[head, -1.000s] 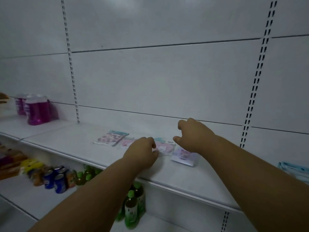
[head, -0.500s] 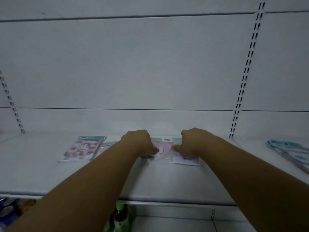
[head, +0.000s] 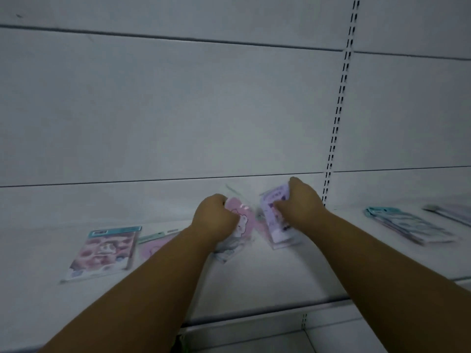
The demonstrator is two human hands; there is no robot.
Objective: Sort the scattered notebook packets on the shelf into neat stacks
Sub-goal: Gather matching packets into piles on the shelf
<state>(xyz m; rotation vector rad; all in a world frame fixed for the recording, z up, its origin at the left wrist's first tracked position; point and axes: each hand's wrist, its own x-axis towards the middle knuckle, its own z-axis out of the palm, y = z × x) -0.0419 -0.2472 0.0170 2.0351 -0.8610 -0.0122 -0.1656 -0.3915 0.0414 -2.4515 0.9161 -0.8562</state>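
My left hand [head: 215, 220] grips a pink notebook packet [head: 244, 221] and tilts it up off the white shelf [head: 254, 276]. My right hand [head: 299, 205] grips a purple notebook packet [head: 276, 220], also tilted up, close beside the pink one. A packet with a teal header and pink cover [head: 104, 252] lies flat to the left. Another pink packet [head: 155, 244] lies partly hidden behind my left forearm. At the far right sits a pile of teal-edged packets [head: 410, 225].
The white back panel [head: 178, 110] rises right behind the packets, with a slotted upright [head: 336, 118] at the right. The shelf's front edge [head: 254, 314] runs below my forearms. More packets [head: 453, 212] show at the right border.
The view moved closer and both hands closed on packets and lifted them: the left raised the pink one, the right raised the purple one off the shelf.
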